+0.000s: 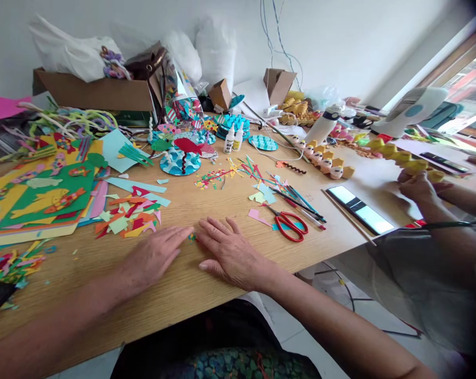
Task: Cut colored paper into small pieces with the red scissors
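Observation:
My left hand (153, 255) rests on its side on the wooden table (174, 316), fingers stretched out. Palm down beside it lies my right hand (232, 252), its fingers straight and slightly apart. Tiny coloured paper bits (192, 238) sit between the two sets of fingertips. Neither hand grips anything. Beyond my left hand is a heap of colourful paper scraps (129, 213). Red-handled scissors (291, 226) lie to the right of my right hand, with several pens (306, 205) beside them.
Paper fish on coloured sheets (36, 195) cover the left. Behind stand a blue wavy base with a red fish (180, 160), glue bottles (233, 139) and a cardboard box (95, 95). A phone (360, 209) lies right, near another person's hand (419, 187) holding yellow carton cups (411, 163).

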The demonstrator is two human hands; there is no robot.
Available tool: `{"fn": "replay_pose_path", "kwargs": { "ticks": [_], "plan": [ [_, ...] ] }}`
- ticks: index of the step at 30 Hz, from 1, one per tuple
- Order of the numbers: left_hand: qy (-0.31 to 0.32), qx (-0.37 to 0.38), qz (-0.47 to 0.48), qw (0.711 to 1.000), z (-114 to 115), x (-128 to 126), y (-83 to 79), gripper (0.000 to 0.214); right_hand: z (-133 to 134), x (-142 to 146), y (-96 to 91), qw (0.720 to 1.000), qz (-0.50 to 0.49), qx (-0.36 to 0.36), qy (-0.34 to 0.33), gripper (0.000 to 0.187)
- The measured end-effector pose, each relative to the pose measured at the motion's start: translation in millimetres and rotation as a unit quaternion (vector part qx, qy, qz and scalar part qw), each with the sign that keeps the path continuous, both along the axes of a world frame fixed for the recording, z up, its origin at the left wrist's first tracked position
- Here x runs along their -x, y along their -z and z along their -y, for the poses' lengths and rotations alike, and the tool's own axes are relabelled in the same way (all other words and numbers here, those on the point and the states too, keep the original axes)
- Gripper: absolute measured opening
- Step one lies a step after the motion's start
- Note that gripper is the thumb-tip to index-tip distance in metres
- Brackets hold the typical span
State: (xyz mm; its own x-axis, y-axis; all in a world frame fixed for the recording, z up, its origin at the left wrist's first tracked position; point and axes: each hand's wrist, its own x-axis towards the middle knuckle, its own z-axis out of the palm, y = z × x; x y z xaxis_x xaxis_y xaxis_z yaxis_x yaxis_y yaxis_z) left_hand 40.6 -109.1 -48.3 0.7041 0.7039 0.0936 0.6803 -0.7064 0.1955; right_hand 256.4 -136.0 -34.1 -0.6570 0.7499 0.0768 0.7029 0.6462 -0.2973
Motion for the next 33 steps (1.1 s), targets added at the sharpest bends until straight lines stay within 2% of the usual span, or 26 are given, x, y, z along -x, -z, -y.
{"fn": "replay_pose_path", "kwargs": {
  "ticks": [6,10,15,19,27,33],
  "plan": [
    [-0.030,0.062,-0.015,0.997,-16.5,-4.9,-8.2,0.029,-12.9,-11.7,8.3,0.994,-0.083,-0.026,0.070,0.030],
    [-0.017,0.099,-0.033,0.994,-26.1,-18.8,-10.5,0.024,-18.2,-15.4,16.7,0.987,-0.122,-0.045,0.097,0.021],
    [0.021,0.131,-0.058,0.990,-35.3,-25.5,-16.1,0.020,-19.0,-15.3,19.8,0.982,-0.141,-0.053,0.110,0.018],
    [0.041,0.111,-0.079,0.990,-39.0,-25.9,-16.5,0.017,-18.0,-13.6,20.4,0.982,-0.149,-0.047,0.108,0.017],
    [0.060,0.082,-0.082,0.991,-42.2,-28.4,-12.4,0.014,-18.7,-13.4,24.4,0.981,-0.148,-0.052,0.112,0.017],
    [0.059,0.091,-0.080,0.991,-40.8,-31.3,-11.7,0.018,-18.3,-13.1,24.2,0.981,-0.149,-0.047,0.115,0.017]
  ]
}}
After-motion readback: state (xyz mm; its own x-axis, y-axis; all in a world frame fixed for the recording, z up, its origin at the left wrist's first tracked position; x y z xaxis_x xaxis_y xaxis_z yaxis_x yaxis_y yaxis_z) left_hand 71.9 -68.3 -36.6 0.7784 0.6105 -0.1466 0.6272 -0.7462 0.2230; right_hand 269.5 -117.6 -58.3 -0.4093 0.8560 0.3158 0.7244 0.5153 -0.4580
